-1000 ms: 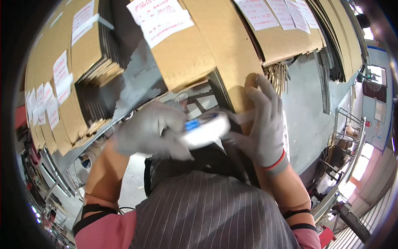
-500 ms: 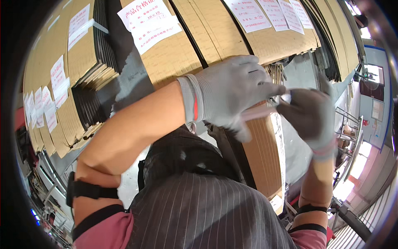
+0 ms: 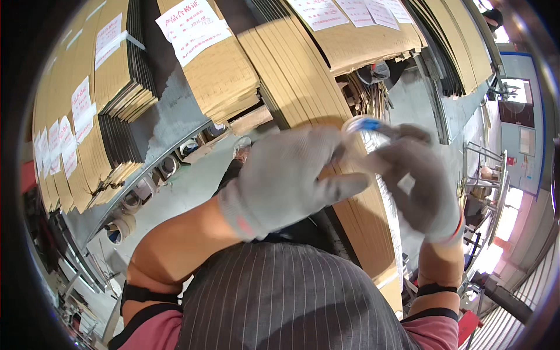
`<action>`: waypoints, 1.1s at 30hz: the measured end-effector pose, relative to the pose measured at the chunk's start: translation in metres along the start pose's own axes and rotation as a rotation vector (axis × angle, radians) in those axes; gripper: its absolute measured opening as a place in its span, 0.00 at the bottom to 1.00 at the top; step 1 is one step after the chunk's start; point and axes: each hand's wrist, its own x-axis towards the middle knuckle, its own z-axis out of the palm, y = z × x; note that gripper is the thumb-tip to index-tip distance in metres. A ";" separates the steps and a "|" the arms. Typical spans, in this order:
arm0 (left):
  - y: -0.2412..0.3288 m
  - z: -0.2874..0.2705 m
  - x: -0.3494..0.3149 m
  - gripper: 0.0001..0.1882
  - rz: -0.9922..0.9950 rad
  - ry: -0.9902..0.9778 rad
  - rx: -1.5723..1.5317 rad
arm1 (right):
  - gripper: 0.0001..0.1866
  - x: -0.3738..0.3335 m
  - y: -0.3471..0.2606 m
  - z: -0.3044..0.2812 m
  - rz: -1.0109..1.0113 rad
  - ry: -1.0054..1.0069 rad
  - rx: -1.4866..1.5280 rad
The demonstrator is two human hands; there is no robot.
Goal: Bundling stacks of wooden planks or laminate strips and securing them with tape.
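A person in grey work gloves holds a clear plastic strip (image 3: 386, 192) with a blue tip between raised hands, in front of stacked flat cardboard. The strip's blue end sits at the top, between the two hands and just above the fingertips; from there its long axis runs downward and slightly to the right, passing behind the right hand (image 3: 423, 189) and reappearing below it (motion blur softens its edges, so the lower end cannot be made out).

The left hand (image 3: 286, 181) reaches across from the lower left, back of the glove to the camera, fingers curled toward the strip's upper end, thumb stretched out to the right. The right hand is raised upright, fingers bent over the strip near the blue tip. Both hands are close together and appear to pinch the strip; the exact grip of the left fingers is hidden behind the glove.

Beyond the hands, tan cardboard sheets (image 3: 303, 87) stand on edge in leaning bundles. White rectangular paper labels (image 3: 192, 26) with red print are stuck on the bundle faces above and left of the left hand, more white labels (image 3: 350, 11) above the right hand, and a column of smaller ones (image 3: 79, 105) far to the left. A dark striped apron (image 3: 280, 303) fills the foreground below both forearms.
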 end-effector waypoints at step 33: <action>-0.031 -0.048 0.026 0.15 0.101 -0.458 -0.278 | 0.15 0.015 0.008 0.109 0.216 0.288 0.420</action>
